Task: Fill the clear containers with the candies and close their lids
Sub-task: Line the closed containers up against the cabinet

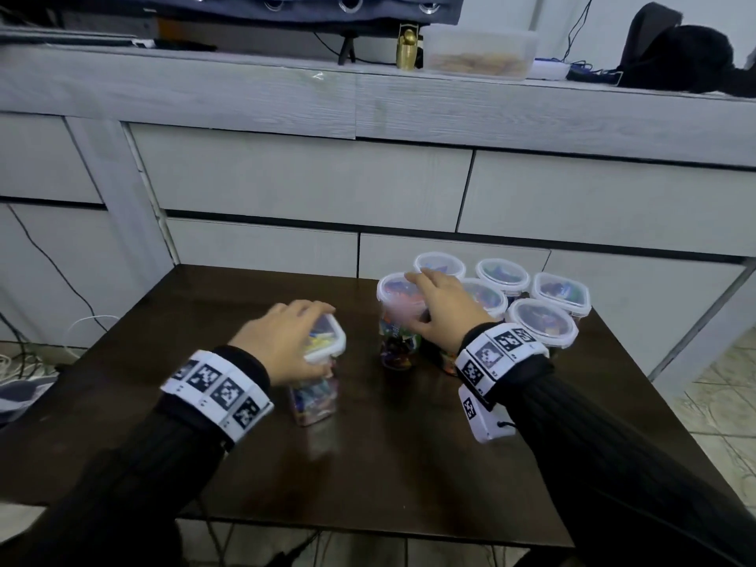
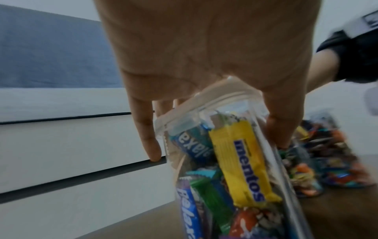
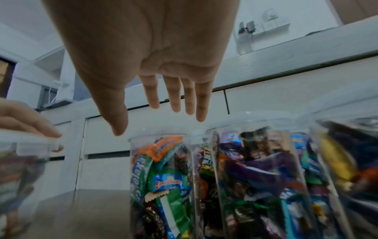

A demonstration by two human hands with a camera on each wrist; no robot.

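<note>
A tall clear container (image 1: pixel 315 399) packed with wrapped candies stands on the dark table (image 1: pixel 409 464). My left hand (image 1: pixel 311 337) grips its white-rimmed lid from above. In the left wrist view my left hand (image 2: pixel 216 148) has its thumb and fingers curled round the top of the container (image 2: pixel 235 161). My right hand (image 1: pixel 421 300) is spread flat over the lid of a second filled container (image 1: pixel 392 288). In the right wrist view the right hand (image 3: pixel 153 122) keeps its fingers straight just above that container (image 3: pixel 161 177); whether they touch it I cannot tell.
Several more lidded candy containers (image 1: pixel 542 321) cluster at the table's back right, close to my right wrist. A grey drawer cabinet (image 1: pixel 286 178) rises right behind the table. On its top sit a plastic tub (image 1: pixel 478 51) and a black bag (image 1: pixel 675 55).
</note>
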